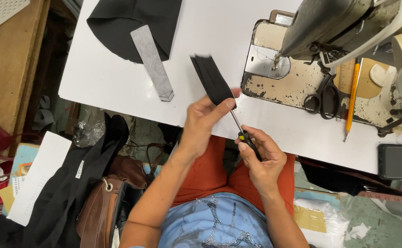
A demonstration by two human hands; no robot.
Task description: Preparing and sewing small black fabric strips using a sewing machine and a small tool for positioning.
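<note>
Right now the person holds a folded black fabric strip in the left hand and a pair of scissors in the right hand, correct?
Not quite. In the head view the right hand holds a small screwdriver, not scissors; the scissors lie on the sewing machine bed. The left hand does hold the folded black fabric strip.

Single head view, steep downward, close over lap and white table (118, 87) edge.

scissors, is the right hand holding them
No, the scissors lie on the sewing machine bed; the right hand grips a small screwdriver.
</note>
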